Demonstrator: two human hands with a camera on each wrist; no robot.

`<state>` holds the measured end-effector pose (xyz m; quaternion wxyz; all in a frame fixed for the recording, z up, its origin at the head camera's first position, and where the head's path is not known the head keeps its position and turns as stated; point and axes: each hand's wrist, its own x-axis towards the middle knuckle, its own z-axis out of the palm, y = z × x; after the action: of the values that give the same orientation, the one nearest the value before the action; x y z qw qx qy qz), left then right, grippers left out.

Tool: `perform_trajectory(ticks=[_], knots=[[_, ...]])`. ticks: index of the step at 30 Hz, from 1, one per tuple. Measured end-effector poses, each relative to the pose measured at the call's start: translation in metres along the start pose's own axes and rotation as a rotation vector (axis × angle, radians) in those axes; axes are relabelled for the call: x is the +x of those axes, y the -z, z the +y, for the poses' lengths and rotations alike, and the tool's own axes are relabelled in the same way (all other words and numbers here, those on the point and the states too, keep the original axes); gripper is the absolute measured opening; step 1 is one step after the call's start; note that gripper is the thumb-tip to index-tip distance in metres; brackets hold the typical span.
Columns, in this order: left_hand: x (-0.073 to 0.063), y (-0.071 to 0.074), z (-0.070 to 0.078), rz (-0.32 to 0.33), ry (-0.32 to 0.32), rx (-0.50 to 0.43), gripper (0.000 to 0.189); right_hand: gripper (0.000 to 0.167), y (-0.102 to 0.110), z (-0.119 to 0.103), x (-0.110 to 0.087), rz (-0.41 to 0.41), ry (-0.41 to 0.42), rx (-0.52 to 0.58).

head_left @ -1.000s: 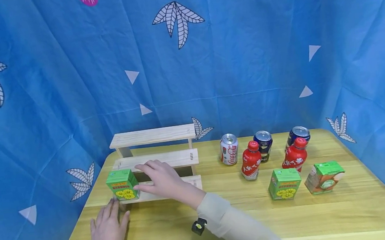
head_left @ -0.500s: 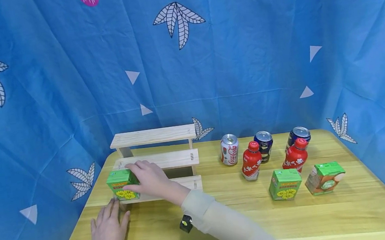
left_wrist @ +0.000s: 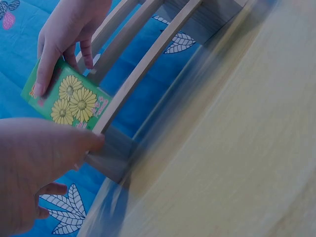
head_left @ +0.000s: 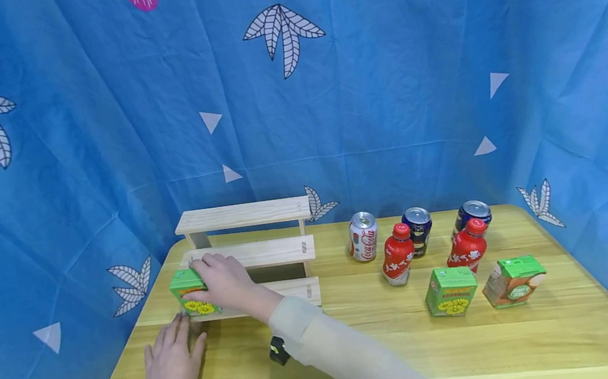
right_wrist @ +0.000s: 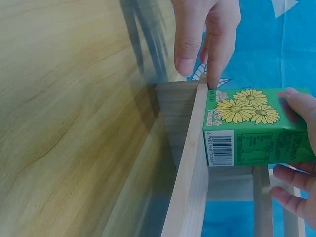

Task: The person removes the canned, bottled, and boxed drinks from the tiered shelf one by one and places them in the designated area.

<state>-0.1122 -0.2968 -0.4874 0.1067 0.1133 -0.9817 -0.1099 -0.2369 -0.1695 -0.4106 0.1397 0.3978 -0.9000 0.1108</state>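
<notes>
A green drink carton [head_left: 199, 304] with yellow flowers stands at the left end of the lowest board of a three-tier wooden shelf [head_left: 242, 214]. My right hand [head_left: 227, 286] grips the carton, thumb on the flowered front and fingers toward the back, as the left wrist view shows. My left hand [head_left: 170, 358] lies low at the shelf's front left corner with its fingers extended. In the right wrist view, a fingertip of that left hand [right_wrist: 210, 34] touches the board's end beside the carton [right_wrist: 247, 126]. The carton's back is hidden.
Right of the shelf stand a silver-white Coca-Cola can [head_left: 363, 238], two dark blue cans [head_left: 418, 226] and two red bottles [head_left: 398, 255]. Nearer are another flowered green carton [head_left: 451, 291] and a brown-green carton [head_left: 514, 281]. A blue curtain [head_left: 382, 80] surrounds the table [head_left: 390, 348].
My right hand has moved left from beside the carton and closed around it, now covering its right part. My left hand and the carton have stayed nearly in place.
</notes>
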Motion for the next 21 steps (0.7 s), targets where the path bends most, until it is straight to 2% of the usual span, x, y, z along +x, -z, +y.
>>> perform_trajectory(ticks=[13, 21], knots=[[0.0001, -0.0002, -0.0006, -0.024, 0.012, -0.006, 0.064, 0.064, -0.003, -0.0006, -0.0011, 0.07, 0.033, -0.029], [0.0004, 0.0008, 0.0002, -0.032, 0.013, -0.007, 0.064, 0.06, 0.0012, -0.0021, -0.0045, 0.081, 0.032, 0.004]])
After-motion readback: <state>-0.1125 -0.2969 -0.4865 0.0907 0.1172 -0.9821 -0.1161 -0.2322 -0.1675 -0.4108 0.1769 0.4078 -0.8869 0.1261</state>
